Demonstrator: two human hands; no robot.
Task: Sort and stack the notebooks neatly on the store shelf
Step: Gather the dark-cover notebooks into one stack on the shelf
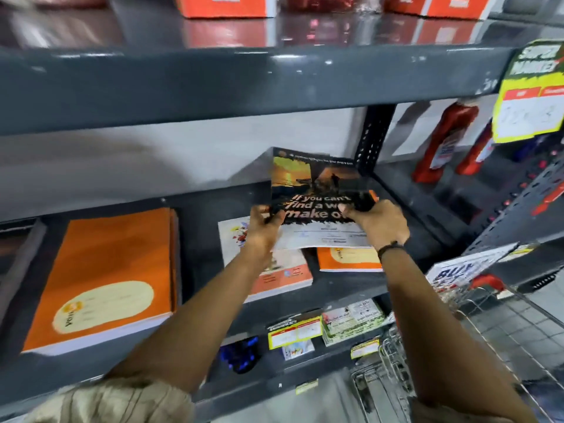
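While I hold the dark notebook [317,190] up over the grey shelf [335,285], it sits between my two hands, its near edge pinched at both corners and its far edge tipped upward toward the back wall. My left hand [264,222] has a closed grip on the near left corner, thumb on the cover and fingers curled beneath. My right hand [377,221] has a closed grip on the near right corner in the same way, thumb lying across the printed words (the cover reads something like "If you can't find a way, make one"). A black band [390,248] circles my right wrist.

Below what I hold, I count three stacks on the shelf. The large orange stack [100,279] lies flat at the left, well apart from my hands. The white-and-orange notebook [274,270] lies flat near the middle, partly under my left forearm. The small orange notebook [348,259] lies just beside it to the right, directly under the dark one. How many notebooks each pile holds I cannot tell, since the picture is blurred.

Both my arms reach forward and slightly inward, forearms bare, wrists nearly level with each other. A wire trolley [457,346] stands at my right, and red bottles [448,138] stand on the neighbouring shelf beyond it.
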